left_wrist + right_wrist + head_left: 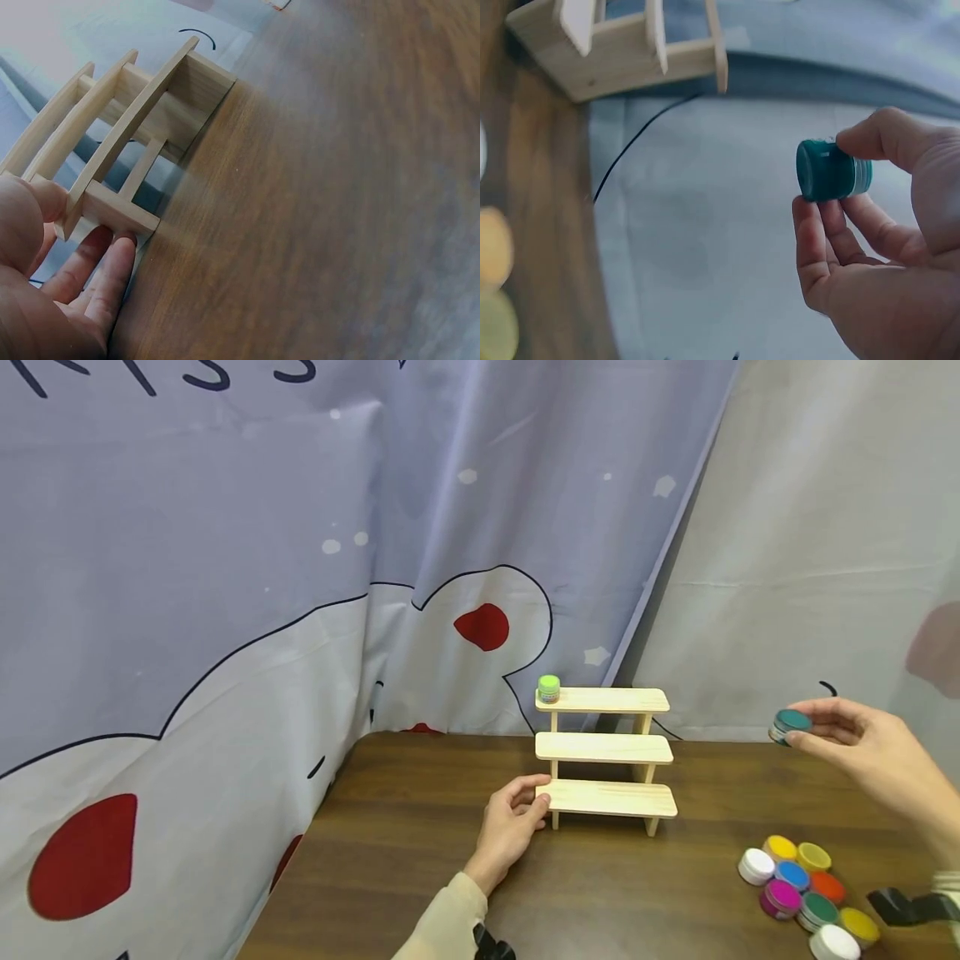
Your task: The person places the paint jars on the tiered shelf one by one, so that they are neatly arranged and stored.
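A three-tier wooden display stand (606, 747) stands on the brown table. My left hand (510, 827) holds the left end of its lowest tier. In the left wrist view the thumb lies at the board's end, and fingertips touch the side support (120, 208). Raised at the right, my right hand (862, 743) pinches a small teal-lidded paint jar (791, 725) between thumb and fingers. The right wrist view shows this jar (829, 171) tipped on its side. A light green jar (549, 689) sits at the left end of the top tier.
Several small jars cluster on the table (600, 893) at the right front, including a white one (756, 866), a magenta one (781, 899) and a green one (817, 912). A printed curtain (247, 568) hangs behind the table. A thin dark cord (634, 141) runs behind the stand.
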A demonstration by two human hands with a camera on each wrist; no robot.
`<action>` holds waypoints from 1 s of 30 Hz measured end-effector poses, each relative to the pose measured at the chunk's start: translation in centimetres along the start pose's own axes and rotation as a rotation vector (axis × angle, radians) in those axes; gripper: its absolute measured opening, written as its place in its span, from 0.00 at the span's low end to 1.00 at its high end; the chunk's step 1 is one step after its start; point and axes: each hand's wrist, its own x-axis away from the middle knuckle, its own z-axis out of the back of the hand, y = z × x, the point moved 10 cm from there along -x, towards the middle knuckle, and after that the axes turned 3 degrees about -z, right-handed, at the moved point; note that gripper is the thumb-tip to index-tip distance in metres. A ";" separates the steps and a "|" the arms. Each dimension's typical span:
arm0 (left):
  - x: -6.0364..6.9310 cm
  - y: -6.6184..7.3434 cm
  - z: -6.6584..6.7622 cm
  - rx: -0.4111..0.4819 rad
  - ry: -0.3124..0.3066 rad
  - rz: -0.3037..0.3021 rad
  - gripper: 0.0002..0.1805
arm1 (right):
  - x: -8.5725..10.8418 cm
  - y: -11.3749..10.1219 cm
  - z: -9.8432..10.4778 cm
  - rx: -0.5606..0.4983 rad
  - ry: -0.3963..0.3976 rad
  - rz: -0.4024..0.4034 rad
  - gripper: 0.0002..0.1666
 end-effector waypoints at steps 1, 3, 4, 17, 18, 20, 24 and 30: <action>0.0 0.0 0.0 -0.002 0.001 0.003 0.16 | -0.5 -0.7 -0.2 0.004 -0.007 0.000 0.25; 0.0 0.0 0.1 -0.002 0.004 0.004 0.16 | -1.4 -2.0 -0.7 -0.002 -0.022 0.007 0.27; 0.0 0.0 0.1 0.001 0.005 0.001 0.16 | -1.8 -2.6 -1.0 -0.010 -0.030 0.012 0.27; -0.1 0.2 -0.1 -0.007 -0.001 0.001 0.16 | -6.0 -8.4 -4.9 -0.121 -0.073 0.111 0.26; -0.1 0.2 -0.1 -0.008 0.000 0.000 0.15 | -6.3 -8.8 -5.2 -0.132 -0.075 0.117 0.26; -0.2 0.2 0.0 -0.013 0.003 -0.002 0.15 | -6.7 -9.4 -5.7 -0.158 -0.081 0.129 0.25; -0.3 -0.1 0.0 -0.017 0.008 0.005 0.15 | -7.3 -10.4 -6.7 -0.188 -0.090 0.144 0.25; -0.3 -0.3 -0.1 -0.014 0.005 0.017 0.14 | -8.4 -11.8 -8.3 -0.195 -0.122 0.161 0.24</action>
